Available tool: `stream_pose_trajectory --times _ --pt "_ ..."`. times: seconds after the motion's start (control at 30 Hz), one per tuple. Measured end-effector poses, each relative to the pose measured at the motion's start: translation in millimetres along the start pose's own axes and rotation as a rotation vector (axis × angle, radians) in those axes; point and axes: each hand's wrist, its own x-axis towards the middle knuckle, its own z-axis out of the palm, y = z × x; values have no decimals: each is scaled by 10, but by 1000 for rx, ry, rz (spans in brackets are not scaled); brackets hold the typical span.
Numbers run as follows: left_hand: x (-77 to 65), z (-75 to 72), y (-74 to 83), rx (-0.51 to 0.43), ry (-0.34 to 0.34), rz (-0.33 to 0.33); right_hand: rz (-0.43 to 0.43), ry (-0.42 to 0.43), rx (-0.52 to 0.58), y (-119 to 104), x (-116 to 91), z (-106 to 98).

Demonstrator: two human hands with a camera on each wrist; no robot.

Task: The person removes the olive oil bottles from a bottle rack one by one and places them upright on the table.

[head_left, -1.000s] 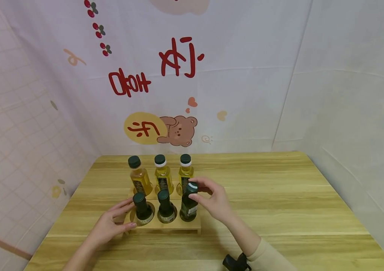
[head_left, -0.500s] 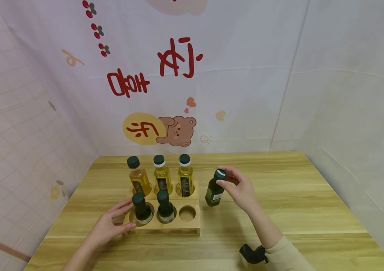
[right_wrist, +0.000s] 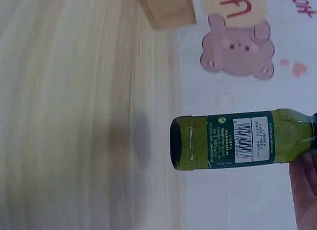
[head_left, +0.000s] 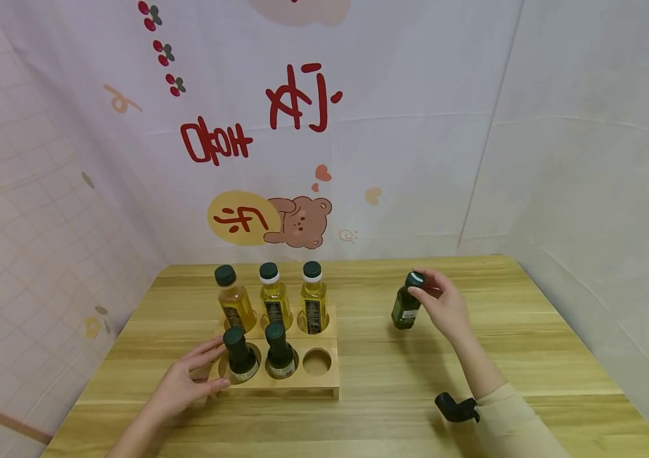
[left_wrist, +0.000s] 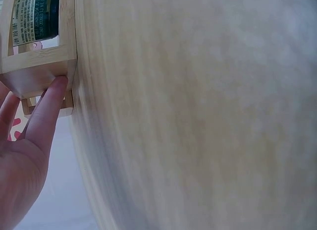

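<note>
a: ok so what's the right hand (head_left: 445,305) doing with that dark green bottle (head_left: 406,310)?

b: pinching it by the cap (head_left: 414,278), thumb on the near side and fingers wrapped round the far side, so the grip's only about as wide as the cap. bottle's to the right of the wooden bottle rack (head_left: 267,383), well apart from it, roughly level with the rack's back row. looks lifted too, its shadow falls apart from the base. leans a bit. the wrist view shows a barcode label (right_wrist: 241,140) on it.

a: and the left hand (head_left: 184,380)?

b: at the rack's left end. fingers fairly straight, thumb spread well away from them, at least one fingertip touching the end panel. more of a rest-against-it thing than a grip, nothing clutched.

a: what's in the rack?

b: front row: two dark bottles (head_left: 240,357) in the left and middle holes. back row, higher up: an amber bottle (head_left: 237,305) on the left, then two golden bottles (head_left: 276,300). all green caps.

a: anything else?

b: rack's on a wood-grain table (head_left: 530,356), printed bear (head_left: 303,221) on the cloth behind it. black gadget (head_left: 455,408) by the cream sleeve (head_left: 516,420), right of the rack and nearer the person.
</note>
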Motion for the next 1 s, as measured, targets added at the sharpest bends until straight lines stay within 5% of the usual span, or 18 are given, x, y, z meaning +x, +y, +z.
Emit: stream_pose_trajectory --times 0.43,1.0 --pt "-1 -10 10 1 -3 -17 35 80 -86 291 126 -247" --pt "-4 -3 -1 -3 -8 -17 110 129 -174 411 129 -348"
